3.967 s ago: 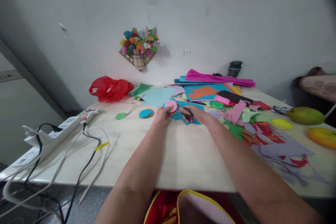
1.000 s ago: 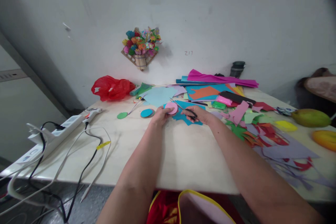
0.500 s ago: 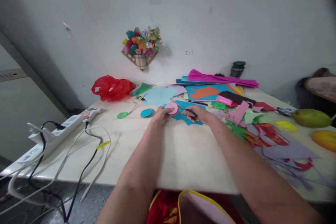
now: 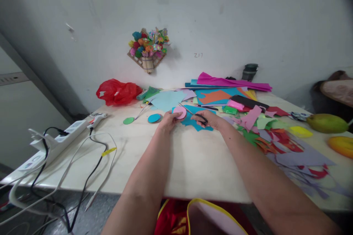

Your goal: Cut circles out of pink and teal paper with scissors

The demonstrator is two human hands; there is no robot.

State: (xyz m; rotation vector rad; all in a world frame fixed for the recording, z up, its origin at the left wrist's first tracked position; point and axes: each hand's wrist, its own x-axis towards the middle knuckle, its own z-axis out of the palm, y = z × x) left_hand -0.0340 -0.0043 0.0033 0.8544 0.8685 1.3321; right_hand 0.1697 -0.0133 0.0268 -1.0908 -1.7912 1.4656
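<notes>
My left hand pinches a round pink paper disc together with the blue paper beneath it. In my right hand is a pair of black-handled scissors, its blades pointing up and left beside the disc. The blue paper has jagged cut edges and spreads under the scissors. To the left on the table lie a blue disc and a green disc with a thin stick-like item touching it.
Paper scraps cover the table's right side near a green mango. A red plastic bag sits back left, a power strip with cables at left. A dark cup stands by the wall.
The pink disc has shifted very slightly in my left hand. My right hand and the scissors stay almost where they were.
</notes>
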